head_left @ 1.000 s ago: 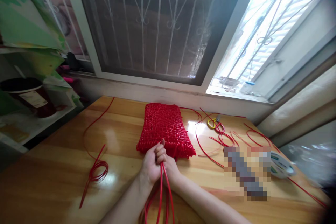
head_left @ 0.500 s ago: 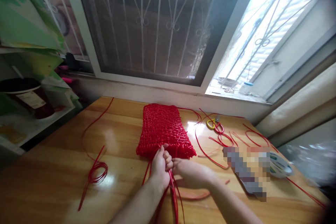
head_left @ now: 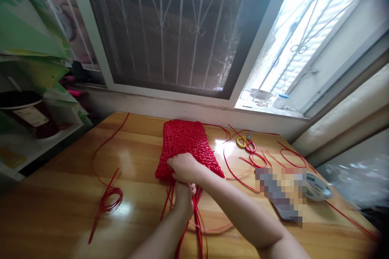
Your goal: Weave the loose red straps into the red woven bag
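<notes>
A red woven rectangular piece point(head_left: 188, 139) lies on the wooden table, its near edge under my hands. My left hand point(head_left: 184, 196) is closed at that edge, around red strands point(head_left: 198, 226) that hang down toward me. Over it and partly covering it, my right hand point(head_left: 185, 168) reaches across to the left, fingers bent down against the near edge of the weave. Whatever the right fingertips hold is hidden.
A red cord coil point(head_left: 112, 200) lies at the left. Scissors point(head_left: 247, 143) with yellow and red handles, loose red cords, a blurred-out flat object point(head_left: 281, 198) and a round spool point(head_left: 317, 187) are at the right. A window point(head_left: 170, 92) stands behind the table point(head_left: 60, 194).
My right hand has moved up and left, from beside my left hand to over it, onto the edge of the weave. My left hand still grips the strands.
</notes>
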The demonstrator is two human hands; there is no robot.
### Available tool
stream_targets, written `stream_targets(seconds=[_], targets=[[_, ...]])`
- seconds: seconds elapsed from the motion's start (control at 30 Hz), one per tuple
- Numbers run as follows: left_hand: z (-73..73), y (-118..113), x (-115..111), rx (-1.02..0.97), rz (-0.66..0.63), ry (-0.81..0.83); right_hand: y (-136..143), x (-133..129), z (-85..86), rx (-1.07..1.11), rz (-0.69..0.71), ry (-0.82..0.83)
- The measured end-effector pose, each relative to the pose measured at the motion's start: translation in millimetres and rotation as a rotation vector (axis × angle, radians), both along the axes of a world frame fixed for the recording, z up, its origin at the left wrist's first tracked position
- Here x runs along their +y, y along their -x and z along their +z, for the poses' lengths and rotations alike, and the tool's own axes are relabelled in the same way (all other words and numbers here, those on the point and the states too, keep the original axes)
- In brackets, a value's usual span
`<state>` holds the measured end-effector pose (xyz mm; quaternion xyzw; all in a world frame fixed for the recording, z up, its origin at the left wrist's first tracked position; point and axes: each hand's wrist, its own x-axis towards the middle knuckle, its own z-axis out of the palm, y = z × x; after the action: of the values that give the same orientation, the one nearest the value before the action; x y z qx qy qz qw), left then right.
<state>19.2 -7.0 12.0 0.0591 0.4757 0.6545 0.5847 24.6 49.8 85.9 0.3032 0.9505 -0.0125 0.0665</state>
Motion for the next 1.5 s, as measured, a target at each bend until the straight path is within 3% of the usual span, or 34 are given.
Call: stream_targets(seconds=[0.13,0.2,0.37,0.5,0.63,0.8,0.93,1.13,1.5], targets=[[0.5,3,1,0.029,-0.010,-0.020,-10,6,0.6,0.091,0.118,0.037],[1.1,4,2,0.034,-0.037,-0.018,-16,10,-1.9,0.175,0.099,0.055],[6.6,9,0,-0.053,-0.078,-0.037,-20,23,-15.9,0.311,-0.288,-0.034],[6.4,13,0,-0.121,-0.097,-0.087,-20,35,-26.6,0.344,-0.514,-0.069],[1.3,16,1,-0.205,-0.098,-0.167,-26,42,-35.5,0.438,-0.631,-0.097],[2.8,21,0,-0.423,-0.117,-0.151,-40,43,-45.2,0.573,-0.710,-0.094],[7.7,27,0,-0.629,-0.160,-0.131,-55,35,-46.5,0.657,-0.738,-0.134],[11.9,34,-1,-0.803,-0.214,-0.128,-77,6,-48.4,0.561,-0.697,-0.274],[22.2,34,-5,-0.902,-0.239,-0.058,-86,-39,-68.0,0.335,-0.778,-0.057]])
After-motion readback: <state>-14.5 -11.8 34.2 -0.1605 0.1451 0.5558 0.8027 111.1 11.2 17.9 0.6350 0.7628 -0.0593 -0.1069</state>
